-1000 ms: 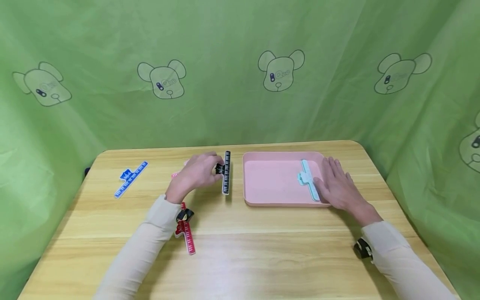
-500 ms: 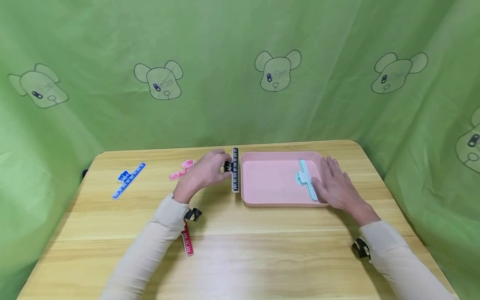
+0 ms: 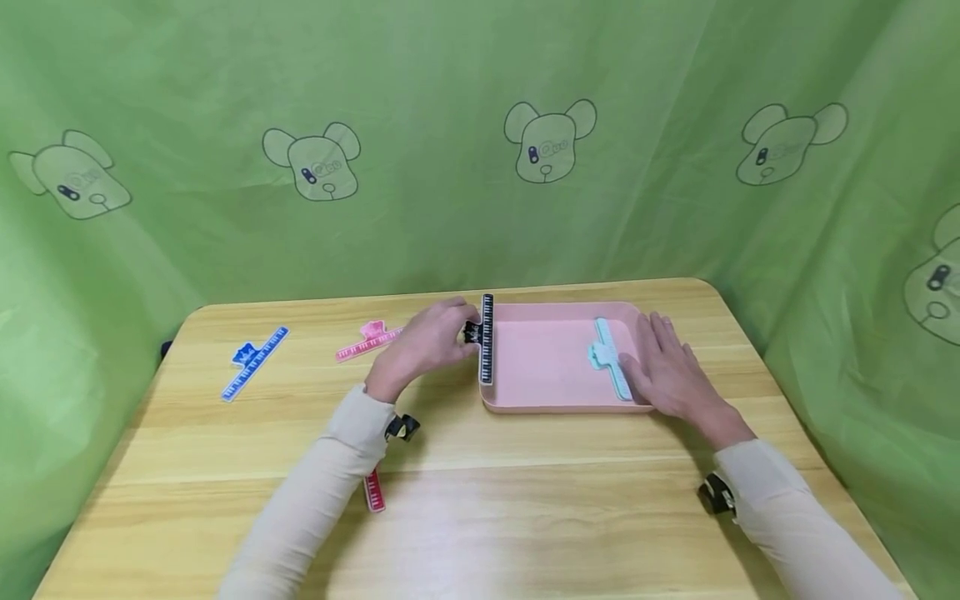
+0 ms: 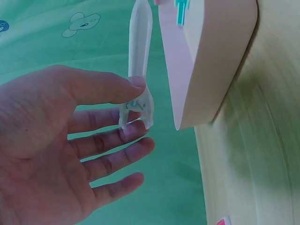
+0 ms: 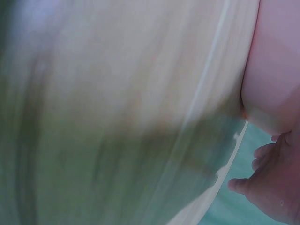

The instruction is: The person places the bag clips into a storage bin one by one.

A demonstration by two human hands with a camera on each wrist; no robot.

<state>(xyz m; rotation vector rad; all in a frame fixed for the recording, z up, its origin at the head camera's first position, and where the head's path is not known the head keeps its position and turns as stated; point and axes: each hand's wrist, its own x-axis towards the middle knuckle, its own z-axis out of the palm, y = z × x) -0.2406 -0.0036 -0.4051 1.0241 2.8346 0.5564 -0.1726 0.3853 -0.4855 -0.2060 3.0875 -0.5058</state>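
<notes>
My left hand pinches the grip end of a black plastic clip with a piano-key pattern. The clip stands nearly upright in the head view and overlaps the left rim of the pink tray. Seen edge-on in the left wrist view, the same clip shows whitish, with its spring between thumb and fingertips; the lower fingers are spread. My right hand lies against the tray's right wall, fingers straight and thumb over the rim. Beside that thumb, a mint clip lies inside the tray.
On the wooden table, a blue clip lies at the left and a pink clip behind my left wrist. My left forearm partly covers a red clip. A green curtain hangs behind and beside the table.
My left hand has carried the black clip rightward, from the bare table to the tray's left rim. The pink clip shows more and the red one less. My right hand has stayed against the tray.
</notes>
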